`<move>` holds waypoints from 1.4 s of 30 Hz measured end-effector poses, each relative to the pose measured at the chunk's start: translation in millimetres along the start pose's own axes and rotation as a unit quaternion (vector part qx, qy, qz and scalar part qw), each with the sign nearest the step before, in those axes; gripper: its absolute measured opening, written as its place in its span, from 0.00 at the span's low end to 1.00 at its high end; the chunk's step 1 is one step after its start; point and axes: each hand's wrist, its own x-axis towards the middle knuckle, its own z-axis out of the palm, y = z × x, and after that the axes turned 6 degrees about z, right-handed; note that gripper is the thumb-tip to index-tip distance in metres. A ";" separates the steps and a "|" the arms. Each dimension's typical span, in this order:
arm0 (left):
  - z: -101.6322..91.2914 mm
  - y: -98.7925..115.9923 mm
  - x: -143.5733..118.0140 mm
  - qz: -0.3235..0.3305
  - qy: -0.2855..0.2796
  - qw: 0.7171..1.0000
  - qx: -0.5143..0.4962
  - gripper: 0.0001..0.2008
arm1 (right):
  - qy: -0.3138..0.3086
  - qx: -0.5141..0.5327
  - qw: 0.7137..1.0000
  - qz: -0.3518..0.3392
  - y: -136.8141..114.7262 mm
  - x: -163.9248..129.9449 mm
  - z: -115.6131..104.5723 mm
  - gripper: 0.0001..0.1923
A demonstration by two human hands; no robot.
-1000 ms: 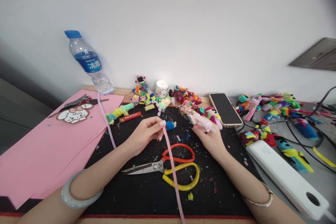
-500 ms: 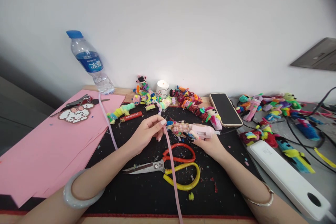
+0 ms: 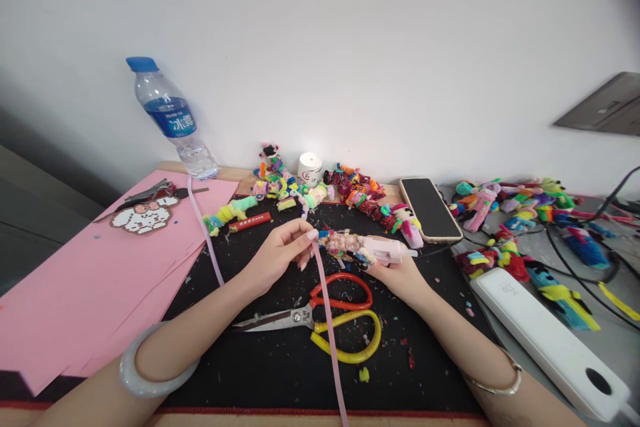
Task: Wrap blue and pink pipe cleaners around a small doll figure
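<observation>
My left hand [image 3: 287, 248] is closed, thumb and fingertips pinching the upper end of a thin pink strip [image 3: 327, 320]. From there the strip hangs down past the front edge of the mat. My right hand [image 3: 403, 273] is wrapped round a pale pink hot glue gun [image 3: 383, 249], whose front part is crusted with colourful fuzz. Its tip, by a bit of blue, points left and lies close to my left fingertips; whether they touch I cannot tell. Below both hands, scissors [image 3: 303, 315] with one red and one yellow handle lie on the black mat [image 3: 260, 373], partly crossed by the strip.
Pink sheets [image 3: 100, 280] and a water bottle [image 3: 173, 120] are at left. Fuzzy colourful figures [image 3: 373, 203], a white roll [image 3: 310, 170] and a phone [image 3: 431, 210] line the back. At right lie more figures [image 3: 520, 203], cables and a white power strip [image 3: 547, 343].
</observation>
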 end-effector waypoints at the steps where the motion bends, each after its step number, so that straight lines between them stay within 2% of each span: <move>1: -0.2 -0.3 0.1 0.000 0.000 1.000 0.000 0.11 | -0.005 -0.002 1.000 0.002 -0.7 0.1 0.1 0.15; 10: -1.4 -2.2 0.8 0.007 -0.005 1.000 -0.001 0.12 | -0.019 0.002 0.999 0.032 -1.5 0.5 -0.2 0.14; 14: -1.7 -2.1 0.8 0.014 -0.003 1.000 -0.002 0.11 | -0.001 0.011 0.999 0.032 -0.4 -0.1 -0.4 0.16; 21: -2.2 -1.1 2.1 0.023 0.006 1.000 -0.010 0.10 | -0.015 -0.005 1.000 0.017 -3.2 0.5 -0.3 0.09; 28: -1.1 1.5 1.5 0.029 0.014 0.999 -0.021 0.11 | -0.022 -0.003 1.000 0.015 -4.5 0.7 0.2 0.08; 37: -3.3 0.1 2.9 0.033 0.034 0.999 0.001 0.11 | -0.039 -0.014 0.999 0.014 -6.4 0.3 -1.2 0.10; 42: -4.8 1.1 3.3 0.048 0.061 0.997 -0.008 0.10 | -0.004 0.000 1.000 0.010 1.6 -1.6 -2.5 0.13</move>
